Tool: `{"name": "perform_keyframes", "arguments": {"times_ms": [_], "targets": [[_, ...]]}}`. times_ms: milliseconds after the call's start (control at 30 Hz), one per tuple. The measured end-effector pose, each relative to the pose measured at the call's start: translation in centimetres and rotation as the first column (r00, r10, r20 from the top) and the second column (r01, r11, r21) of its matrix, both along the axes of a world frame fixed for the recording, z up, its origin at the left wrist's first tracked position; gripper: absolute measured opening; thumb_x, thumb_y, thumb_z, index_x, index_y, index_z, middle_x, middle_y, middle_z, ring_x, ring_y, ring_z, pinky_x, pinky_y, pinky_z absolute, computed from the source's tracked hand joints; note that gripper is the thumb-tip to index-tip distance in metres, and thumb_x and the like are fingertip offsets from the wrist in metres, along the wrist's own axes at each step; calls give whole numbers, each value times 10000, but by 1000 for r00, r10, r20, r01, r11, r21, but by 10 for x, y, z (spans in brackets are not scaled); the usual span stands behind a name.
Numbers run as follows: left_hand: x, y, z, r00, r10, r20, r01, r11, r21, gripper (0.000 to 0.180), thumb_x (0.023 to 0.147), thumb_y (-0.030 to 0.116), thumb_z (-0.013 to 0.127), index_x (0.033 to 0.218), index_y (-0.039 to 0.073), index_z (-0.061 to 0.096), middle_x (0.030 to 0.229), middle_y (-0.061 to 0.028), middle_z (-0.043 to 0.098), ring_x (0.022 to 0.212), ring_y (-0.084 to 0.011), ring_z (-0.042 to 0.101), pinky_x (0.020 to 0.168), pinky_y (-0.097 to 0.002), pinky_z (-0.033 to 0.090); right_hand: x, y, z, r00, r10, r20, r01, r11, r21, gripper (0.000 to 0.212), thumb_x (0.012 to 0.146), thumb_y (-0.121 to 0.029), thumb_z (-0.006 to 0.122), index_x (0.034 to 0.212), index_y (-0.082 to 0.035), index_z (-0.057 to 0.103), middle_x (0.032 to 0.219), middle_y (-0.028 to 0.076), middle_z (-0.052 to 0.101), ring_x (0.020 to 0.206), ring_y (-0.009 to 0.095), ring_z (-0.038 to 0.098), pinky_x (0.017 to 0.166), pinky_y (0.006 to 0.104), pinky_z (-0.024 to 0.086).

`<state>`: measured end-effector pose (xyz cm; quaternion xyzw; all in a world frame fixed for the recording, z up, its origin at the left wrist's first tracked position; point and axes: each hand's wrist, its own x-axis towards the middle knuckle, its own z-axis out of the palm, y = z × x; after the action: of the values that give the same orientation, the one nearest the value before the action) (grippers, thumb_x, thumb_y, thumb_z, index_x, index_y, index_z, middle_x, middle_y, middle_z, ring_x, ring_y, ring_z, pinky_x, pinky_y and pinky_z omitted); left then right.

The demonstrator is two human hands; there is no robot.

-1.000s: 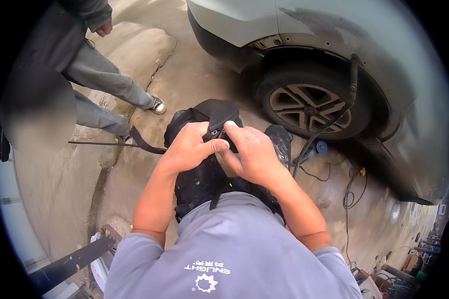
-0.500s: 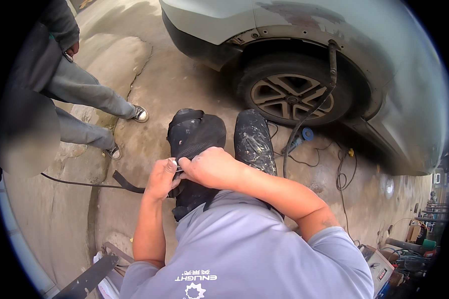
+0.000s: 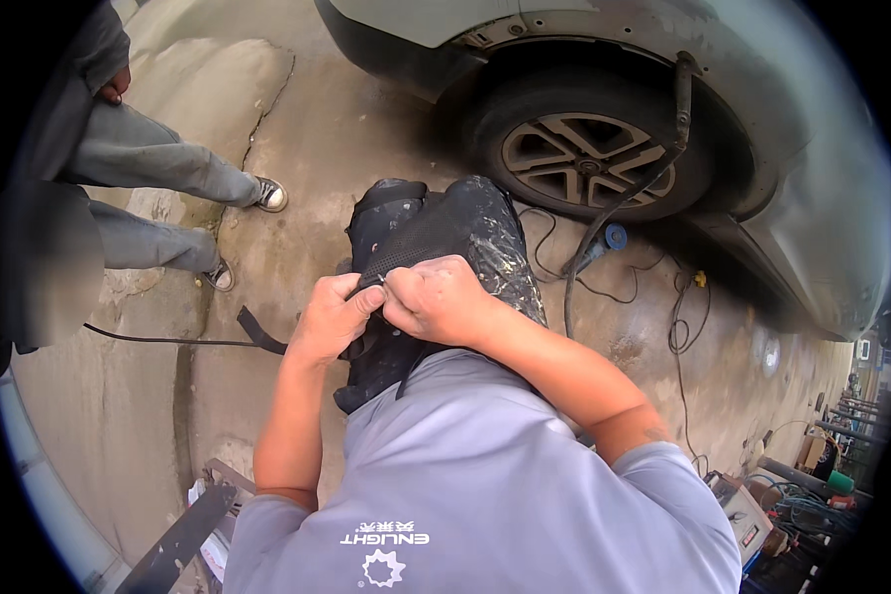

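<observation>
My left hand (image 3: pixel 332 315) and my right hand (image 3: pixel 434 297) meet over my lap, fingers closed in a pinch. Between them runs the edge of a black strap (image 3: pixel 364 288), beside dark mesh fabric (image 3: pixel 403 259) lying across my leg. A flat black strap end (image 3: pixel 257 330) sticks out to the left behind my left wrist. What sits right between the fingertips is small and mostly hidden. My paint-spattered black trouser legs (image 3: pixel 495 233) are bent under the hands.
Ahead right stands a pale car (image 3: pixel 812 228) with a wheel (image 3: pixel 589 163); a bar (image 3: pixel 683 99) is fixed at its arch. A blue tool (image 3: pixel 594 247) and cables (image 3: pixel 678 327) lie on the concrete. Another person (image 3: pixel 139 158) stands at left. Equipment (image 3: pixel 747 515) is at lower right.
My knees have come closer together. Both hands have shifted slightly up and to the right, still pinched together; the shiny bit between the fingers is less visible.
</observation>
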<state>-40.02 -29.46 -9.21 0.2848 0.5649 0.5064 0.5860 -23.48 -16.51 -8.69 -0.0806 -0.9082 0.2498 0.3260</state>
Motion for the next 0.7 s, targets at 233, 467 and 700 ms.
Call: {"name": "perform_keyframes", "arguments": {"times_ms": [233,467,700], "targets": [[2,-28,-3,996,74,-49,-79,991,-106,451,972,389,747,718,83,533,611,73,447,515,-27,380,445,-243,279,25,-3,-26,971,-237,0,237,970,-55,221,818,-59,709,721,-69,511,565,105,565,519,303,624,490,410,498],[-23,-52,-23,989,145,40,-133,966,-222,403,974,381,737,804,43,597,607,64,451,494,-42,391,460,-242,308,50,80,-79,878,-447,173,479,808,-343,207,917,-111,610,759,13,561,686,231,568,664,435,624,583,467,470],[-10,-43,-23,719,9,-695,-91,993,-82,334,904,283,793,1018,-3,662,654,-43,557,560,-133,541,543,-288,443,49,31,-7,923,48,381,108,920,-377,280,900,-162,655,1118,1,586,881,219,669,857,436,668,756,505,528]]}}
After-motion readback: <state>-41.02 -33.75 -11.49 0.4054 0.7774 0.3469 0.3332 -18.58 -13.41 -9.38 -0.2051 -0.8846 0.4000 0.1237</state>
